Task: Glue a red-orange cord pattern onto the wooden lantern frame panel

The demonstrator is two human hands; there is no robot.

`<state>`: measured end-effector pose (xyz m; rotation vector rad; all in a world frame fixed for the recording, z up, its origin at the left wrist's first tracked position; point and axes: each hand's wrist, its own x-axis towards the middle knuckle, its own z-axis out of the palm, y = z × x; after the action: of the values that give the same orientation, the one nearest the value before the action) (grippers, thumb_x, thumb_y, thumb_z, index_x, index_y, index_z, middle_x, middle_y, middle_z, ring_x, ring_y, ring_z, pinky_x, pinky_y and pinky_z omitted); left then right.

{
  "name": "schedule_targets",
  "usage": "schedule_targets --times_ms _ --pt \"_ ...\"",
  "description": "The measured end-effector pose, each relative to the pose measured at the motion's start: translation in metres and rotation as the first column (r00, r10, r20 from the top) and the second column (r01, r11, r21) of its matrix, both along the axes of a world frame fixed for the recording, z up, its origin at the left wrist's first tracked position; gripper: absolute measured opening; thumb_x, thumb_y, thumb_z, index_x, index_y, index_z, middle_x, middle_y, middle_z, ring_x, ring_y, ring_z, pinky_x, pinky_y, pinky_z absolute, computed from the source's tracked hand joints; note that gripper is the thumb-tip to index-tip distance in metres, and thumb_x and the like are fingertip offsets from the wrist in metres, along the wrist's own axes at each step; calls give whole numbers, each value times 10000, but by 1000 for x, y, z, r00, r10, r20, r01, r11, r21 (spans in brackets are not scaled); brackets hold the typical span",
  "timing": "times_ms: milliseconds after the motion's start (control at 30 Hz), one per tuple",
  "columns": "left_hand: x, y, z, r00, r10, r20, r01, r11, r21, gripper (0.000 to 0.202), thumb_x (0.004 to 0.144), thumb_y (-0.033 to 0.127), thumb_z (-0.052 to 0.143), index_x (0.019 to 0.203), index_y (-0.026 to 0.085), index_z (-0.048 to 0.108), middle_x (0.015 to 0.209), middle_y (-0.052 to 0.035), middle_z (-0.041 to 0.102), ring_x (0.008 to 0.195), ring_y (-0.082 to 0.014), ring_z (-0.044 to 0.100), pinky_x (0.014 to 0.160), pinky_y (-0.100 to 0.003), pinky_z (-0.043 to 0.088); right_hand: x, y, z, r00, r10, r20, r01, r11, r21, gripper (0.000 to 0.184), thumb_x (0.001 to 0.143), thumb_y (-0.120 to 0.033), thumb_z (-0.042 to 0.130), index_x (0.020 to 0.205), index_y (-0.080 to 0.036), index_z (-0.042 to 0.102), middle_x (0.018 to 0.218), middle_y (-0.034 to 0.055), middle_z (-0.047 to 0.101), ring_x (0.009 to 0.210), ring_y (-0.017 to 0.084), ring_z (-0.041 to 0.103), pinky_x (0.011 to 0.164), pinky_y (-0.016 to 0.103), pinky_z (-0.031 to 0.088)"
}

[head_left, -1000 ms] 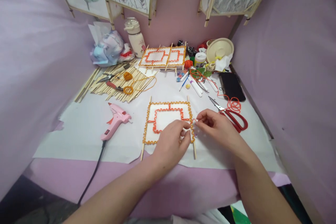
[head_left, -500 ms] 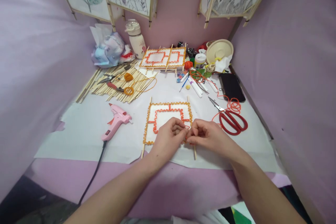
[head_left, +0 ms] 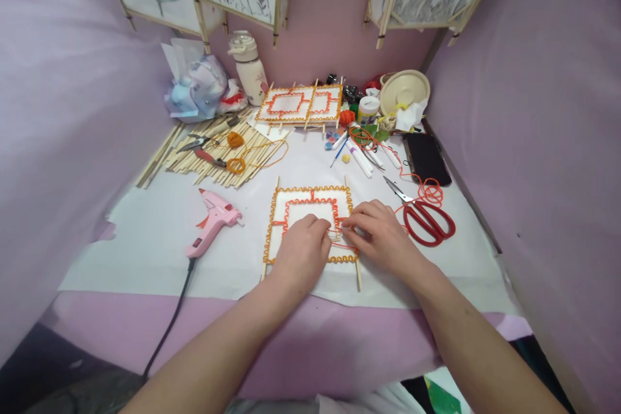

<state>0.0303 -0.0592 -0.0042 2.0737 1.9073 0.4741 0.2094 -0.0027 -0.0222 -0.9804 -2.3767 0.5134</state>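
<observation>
In front of me lies a square panel point(head_left: 270, 233) on thin sticks, edged with wavy orange-yellow cord. Inside that edge runs a smaller frame of red-orange cord point(head_left: 313, 199). Over the panel's lower middle, my left hand point(head_left: 305, 247) has its fingers closed on a thin red cord point(head_left: 342, 246). My right hand point(head_left: 376, 233), at the panel's right side, pinches the same cord. Strands of it stretch between both hands. The fingers of each hand partly hide the inner frame's right side.
A pink glue gun point(head_left: 213, 223) with a black cable lies left. Red-handled scissors point(head_left: 427, 223), a phone point(head_left: 427, 160) and loose red cord lie right. Behind are pliers point(head_left: 206, 154) on bamboo sticks point(head_left: 194, 171), markers point(head_left: 359, 158), a finished panel point(head_left: 301, 103) and a bottle point(head_left: 250, 71).
My hands have drawn slightly apart, the left to the left and the right a little up and right. Strands of red cord now show between them.
</observation>
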Motion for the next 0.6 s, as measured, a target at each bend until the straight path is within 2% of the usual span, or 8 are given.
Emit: schedule_targets --times_ms 233,467,600 --pt "-1 2 -4 993 -15 -114 17 1000 22 198 907 110 480 911 140 675 899 -80 626 880 -231 591 806 -356 487 -6 -3 0 998 -38 50 36 998 51 59 888 -221 644 839 -230 676 920 24 640 907 191 518 760 350 310" --pt "-3 4 -9 994 -26 -103 33 997 64 196 914 115 477 920 143 671 893 -84 619 883 -237 576 818 -375 493 -8 -3 -1 999 -13 33 10 996 93 72 902 -216 622 856 -229 676 936 27 635 916 193 507 773 352 302" --pt "-4 2 -10 995 -29 -94 44 987 157 223 869 61 473 957 135 664 928 -102 603 907 -250 559 822 -392 496 -9 -3 -1 998 -32 49 27 995 96 54 888 -205 635 851 -220 671 939 26 636 923 195 501 776 358 295"
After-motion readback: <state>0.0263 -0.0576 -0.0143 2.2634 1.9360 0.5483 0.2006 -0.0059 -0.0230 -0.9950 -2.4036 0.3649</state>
